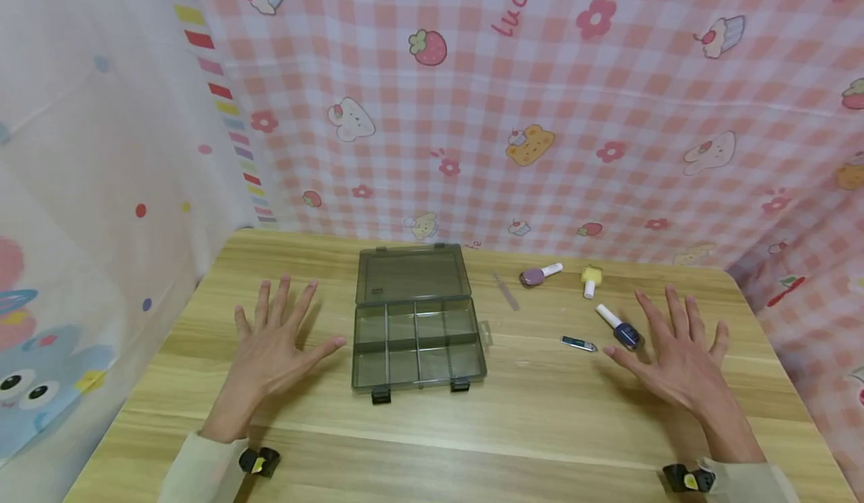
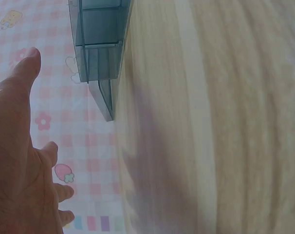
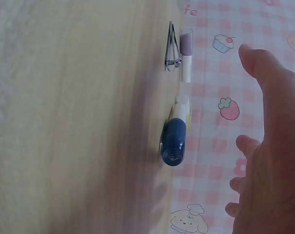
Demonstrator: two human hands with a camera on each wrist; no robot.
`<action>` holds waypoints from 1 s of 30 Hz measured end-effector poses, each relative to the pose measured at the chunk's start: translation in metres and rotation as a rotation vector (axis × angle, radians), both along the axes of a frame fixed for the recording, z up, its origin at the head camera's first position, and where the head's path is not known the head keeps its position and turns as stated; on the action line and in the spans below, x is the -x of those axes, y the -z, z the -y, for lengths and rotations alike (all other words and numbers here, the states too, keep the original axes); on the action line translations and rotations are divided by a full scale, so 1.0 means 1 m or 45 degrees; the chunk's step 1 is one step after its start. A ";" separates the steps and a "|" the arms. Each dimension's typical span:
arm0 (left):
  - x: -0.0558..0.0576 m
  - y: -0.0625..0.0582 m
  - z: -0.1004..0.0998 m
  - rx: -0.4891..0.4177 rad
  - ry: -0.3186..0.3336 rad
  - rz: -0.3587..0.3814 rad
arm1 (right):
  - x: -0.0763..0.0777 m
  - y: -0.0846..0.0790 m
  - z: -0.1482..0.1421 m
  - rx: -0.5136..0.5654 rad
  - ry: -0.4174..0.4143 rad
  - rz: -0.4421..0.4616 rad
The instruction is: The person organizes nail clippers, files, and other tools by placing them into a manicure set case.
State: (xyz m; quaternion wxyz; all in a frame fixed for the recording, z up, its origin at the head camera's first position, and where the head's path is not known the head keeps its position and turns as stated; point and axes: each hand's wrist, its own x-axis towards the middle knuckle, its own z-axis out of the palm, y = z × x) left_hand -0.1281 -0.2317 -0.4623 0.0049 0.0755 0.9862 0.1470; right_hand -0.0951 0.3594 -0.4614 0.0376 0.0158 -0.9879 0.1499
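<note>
Holding nothing, with left hand [image 1: 270, 351] and right hand [image 1: 682, 364] spread wide, left and far right of open smoky translucent plastic divider box [image 1: 403, 327]. Set on pale wood-grain worktop [image 1: 526, 428] with lid [image 1: 413, 274] laid back, presumably for access to compartments. Laid out right of box, seemingly spaced for picking up singly: white-capped purple polish bottle [image 1: 532, 276], white-capped yellow polish bottle [image 1: 591, 276], white-capped dark-blue polish bottle [image 1: 627, 336], shiny metal nail clipper [image 1: 578, 344], slim pale file [image 1: 506, 293].
</note>
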 end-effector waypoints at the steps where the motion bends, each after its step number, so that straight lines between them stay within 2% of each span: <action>1: 0.001 0.000 -0.001 -0.006 0.004 -0.005 | 0.000 0.000 -0.001 0.001 0.004 -0.002; 8: 0.000 0.002 -0.006 -0.050 0.041 -0.014 | -0.002 -0.003 -0.003 0.024 0.020 -0.014; 18: -0.001 -0.003 -0.013 -0.201 0.108 0.011 | 0.000 0.000 0.001 0.112 0.042 -0.057; 24: 0.000 -0.002 -0.022 -0.328 0.197 0.039 | 0.003 0.004 0.002 0.184 0.051 -0.068; 30: -0.002 0.001 -0.031 -0.385 0.286 0.052 | 0.007 0.008 0.002 0.273 0.061 -0.033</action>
